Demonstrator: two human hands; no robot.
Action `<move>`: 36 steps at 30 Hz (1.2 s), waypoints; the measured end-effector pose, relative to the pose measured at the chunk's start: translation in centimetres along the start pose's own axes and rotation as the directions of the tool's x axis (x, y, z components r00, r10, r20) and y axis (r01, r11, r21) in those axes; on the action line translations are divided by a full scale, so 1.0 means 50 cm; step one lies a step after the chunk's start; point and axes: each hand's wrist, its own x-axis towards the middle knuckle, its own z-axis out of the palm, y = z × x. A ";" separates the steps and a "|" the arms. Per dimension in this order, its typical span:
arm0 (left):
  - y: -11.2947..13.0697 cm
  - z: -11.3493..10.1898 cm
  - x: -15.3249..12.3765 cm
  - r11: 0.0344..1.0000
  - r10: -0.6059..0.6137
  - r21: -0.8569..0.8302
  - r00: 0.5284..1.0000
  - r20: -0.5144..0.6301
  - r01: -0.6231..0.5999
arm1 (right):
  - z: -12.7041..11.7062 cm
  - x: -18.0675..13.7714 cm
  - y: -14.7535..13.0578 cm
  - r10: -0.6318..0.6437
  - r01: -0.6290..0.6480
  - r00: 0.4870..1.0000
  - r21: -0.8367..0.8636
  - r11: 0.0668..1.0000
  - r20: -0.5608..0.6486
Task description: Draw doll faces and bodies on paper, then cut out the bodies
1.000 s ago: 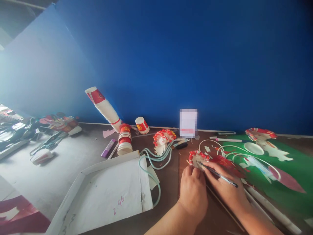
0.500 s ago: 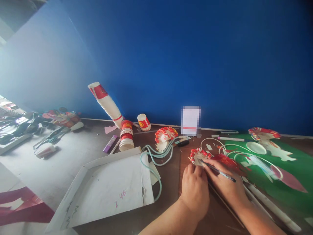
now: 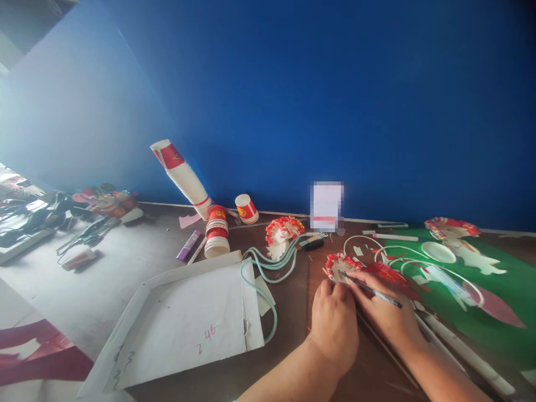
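Note:
In front of me lies a cut paper cup (image 3: 335, 263) with a curled red-and-white fringe, like a flower. The curled fingers of my left hand (image 3: 335, 324) are closed at its near edge, hiding that part. My right hand (image 3: 389, 312) grips a dark pen (image 3: 380, 292), its tip on the pale inner part of the cup. Behind to the left rests a similar fringed paper cup (image 3: 285, 234). Another cup cutout (image 3: 469, 245), with a white figure-like shape, lies at the far right.
A white box lid (image 3: 188, 318) with scribbles sits left of my hands, light-blue cables (image 3: 276, 268) beside it. Stacked paper cups (image 3: 188, 187) lean against the blue wall (image 3: 268, 100). A green sheet (image 3: 460, 312) on the right carries a marker, white cord and scraps.
The pen's rear end has shifted very slightly to the left and up in my right hand. My left hand and the cut paper cup stay in place.

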 end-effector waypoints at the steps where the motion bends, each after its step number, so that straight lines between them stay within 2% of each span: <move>1: 0.000 0.000 0.000 1.000 0.002 0.005 1.000 0.002 -0.002 | 0.000 -0.001 0.000 0.009 -0.009 1.000 -0.007 1.000 0.003; 12: 0.001 -0.007 0.001 1.000 0.002 -0.006 0.999 0.037 -0.002 | -0.002 0.001 0.003 -0.005 0.006 1.000 -0.010 1.000 0.009; 20: 0.001 -0.009 0.000 1.000 0.006 0.008 1.000 0.024 -0.006 | 0.002 -0.001 0.007 0.041 -0.042 0.998 0.027 0.999 0.039; 26: 0.000 -0.001 0.001 0.999 0.015 0.032 1.000 0.008 -0.015 | -0.010 0.000 -0.001 0.004 -0.001 0.998 0.051 0.999 -0.061; 29: 0.000 0.000 0.000 0.999 0.010 0.037 1.000 0.018 -0.011 | -0.022 -0.004 0.005 0.028 -0.026 0.993 0.022 0.999 -0.114; 36: 0.003 -0.005 0.000 0.997 0.044 0.069 0.998 0.039 -0.047 | -0.040 -0.014 0.007 0.039 -0.036 0.995 0.033 0.999 -0.092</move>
